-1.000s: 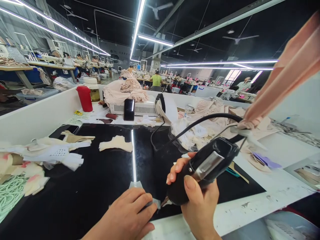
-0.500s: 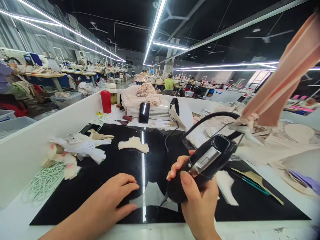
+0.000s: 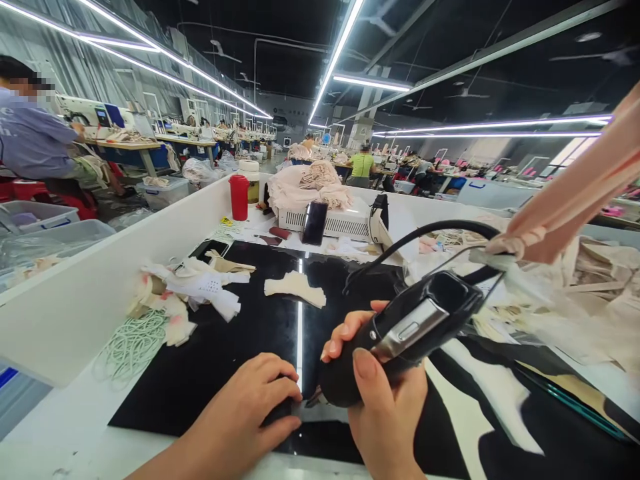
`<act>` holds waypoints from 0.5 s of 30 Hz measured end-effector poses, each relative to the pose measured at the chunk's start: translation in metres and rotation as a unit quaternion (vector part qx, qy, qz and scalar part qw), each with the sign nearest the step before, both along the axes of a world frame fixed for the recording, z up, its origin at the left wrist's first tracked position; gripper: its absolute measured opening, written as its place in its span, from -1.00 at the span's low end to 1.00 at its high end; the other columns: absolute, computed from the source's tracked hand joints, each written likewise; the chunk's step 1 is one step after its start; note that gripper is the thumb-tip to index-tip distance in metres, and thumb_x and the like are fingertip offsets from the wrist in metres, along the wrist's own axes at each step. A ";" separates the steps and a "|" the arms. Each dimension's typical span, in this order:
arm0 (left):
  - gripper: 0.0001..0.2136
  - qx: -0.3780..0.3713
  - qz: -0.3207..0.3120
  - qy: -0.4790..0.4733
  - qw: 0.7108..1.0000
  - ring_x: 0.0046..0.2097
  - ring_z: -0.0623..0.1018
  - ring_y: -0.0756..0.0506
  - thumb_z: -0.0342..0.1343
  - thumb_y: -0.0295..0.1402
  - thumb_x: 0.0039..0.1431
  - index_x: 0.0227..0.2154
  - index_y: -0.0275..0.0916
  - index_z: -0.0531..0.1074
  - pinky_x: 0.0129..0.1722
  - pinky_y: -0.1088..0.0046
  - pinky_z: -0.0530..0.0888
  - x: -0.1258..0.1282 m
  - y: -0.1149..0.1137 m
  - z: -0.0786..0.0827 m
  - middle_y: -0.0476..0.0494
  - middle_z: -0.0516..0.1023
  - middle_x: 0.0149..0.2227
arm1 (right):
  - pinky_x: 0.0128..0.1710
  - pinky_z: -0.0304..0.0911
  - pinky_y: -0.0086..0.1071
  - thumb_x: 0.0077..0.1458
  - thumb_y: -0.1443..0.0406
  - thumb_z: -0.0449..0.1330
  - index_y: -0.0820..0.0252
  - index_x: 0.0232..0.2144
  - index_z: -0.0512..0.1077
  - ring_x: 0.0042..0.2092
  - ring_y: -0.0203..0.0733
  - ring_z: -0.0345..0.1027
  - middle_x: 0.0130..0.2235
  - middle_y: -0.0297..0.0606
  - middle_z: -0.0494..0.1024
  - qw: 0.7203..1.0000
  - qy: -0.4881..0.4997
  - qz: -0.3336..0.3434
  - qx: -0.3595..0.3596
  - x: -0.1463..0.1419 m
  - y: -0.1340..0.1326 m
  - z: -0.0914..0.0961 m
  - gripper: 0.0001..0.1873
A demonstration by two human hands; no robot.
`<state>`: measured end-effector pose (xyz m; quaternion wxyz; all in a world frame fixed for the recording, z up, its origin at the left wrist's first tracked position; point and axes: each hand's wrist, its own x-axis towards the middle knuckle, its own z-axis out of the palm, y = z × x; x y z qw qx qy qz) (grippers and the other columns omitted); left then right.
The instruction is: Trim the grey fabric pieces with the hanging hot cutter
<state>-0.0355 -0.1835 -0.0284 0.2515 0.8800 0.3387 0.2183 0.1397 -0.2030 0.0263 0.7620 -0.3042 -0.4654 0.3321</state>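
Observation:
My right hand (image 3: pixel 385 393) is wrapped around a black handheld electric tool (image 3: pixel 410 330) with a silver slide on its side. The tool tilts, its lower end close over the black board (image 3: pixel 215 360). A knotted pink fabric strip (image 3: pixel 575 173) runs up from its cable end. My left hand (image 3: pixel 250 407) rests on the board, fingers bent and thumb apart, fingertips just left of the tool's lower end. A small metal part shows there; what it touches is hidden. Past the hands lies a cream fabric piece (image 3: pixel 295 288). White cut pieces (image 3: pixel 495 380) lie to the right.
Fabric scraps (image 3: pixel 205 287) and green cord (image 3: pixel 137 340) lie at left. Behind stand a red cup (image 3: pixel 239 198), a phone (image 3: pixel 314 223) and a white box (image 3: pixel 345 222). Teal tweezers (image 3: pixel 575 400) lie at right. A low white wall (image 3: pixel 100 293) borders the table. A person (image 3: pixel 35 127) sits at far left.
The view has swung left, so the scene sits further right. The grey-white piece between my hands shows less. Both hands keep nearly the same pose, and the tool stays in my right hand.

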 end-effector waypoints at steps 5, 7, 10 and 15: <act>-0.75 -0.044 0.015 -0.050 0.998 0.07 0.50 -0.14 0.21 -0.54 0.24 -0.11 -0.09 0.42 0.11 0.32 0.45 -0.001 -0.001 0.002 -0.03 0.53 0.02 | -0.39 0.48 -0.37 0.24 0.24 0.34 -0.06 0.05 0.36 -0.39 -0.32 0.46 -0.26 -0.41 0.50 1.000 0.008 0.016 0.013 -0.006 0.003 -0.002 -0.63; -0.81 -0.072 0.028 -0.080 0.994 0.03 0.52 -0.10 0.04 -0.50 0.35 -0.10 -0.07 0.40 0.08 0.35 0.46 -0.002 -0.001 0.003 -0.02 0.53 -0.02 | -0.40 0.47 -0.38 0.24 0.23 0.33 -0.07 0.05 0.35 -0.39 -0.32 0.45 -0.26 -0.41 0.50 1.000 0.010 0.023 0.015 -0.008 0.004 -0.003 -0.63; -0.82 -0.115 0.058 -0.103 0.986 -0.03 0.53 -0.08 -0.09 -0.43 0.43 -0.11 -0.05 0.39 0.04 0.37 0.46 -0.003 -0.001 0.006 -0.01 0.53 -0.06 | -0.43 0.45 -0.39 0.25 0.23 0.33 -0.07 0.06 0.34 -0.40 -0.32 0.44 -0.26 -0.41 0.50 0.999 0.014 0.030 0.013 -0.011 0.004 -0.005 -0.62; -0.84 -0.127 0.069 -0.105 0.984 -0.05 0.52 -0.09 -0.07 -0.41 0.42 -0.15 -0.06 0.40 0.02 0.37 0.45 -0.002 -0.001 0.009 0.00 0.53 -0.09 | -0.41 0.47 -0.36 0.24 0.23 0.33 -0.07 0.05 0.34 -0.39 -0.31 0.45 -0.25 -0.40 0.49 0.999 0.014 0.033 0.009 -0.012 0.004 -0.009 -0.62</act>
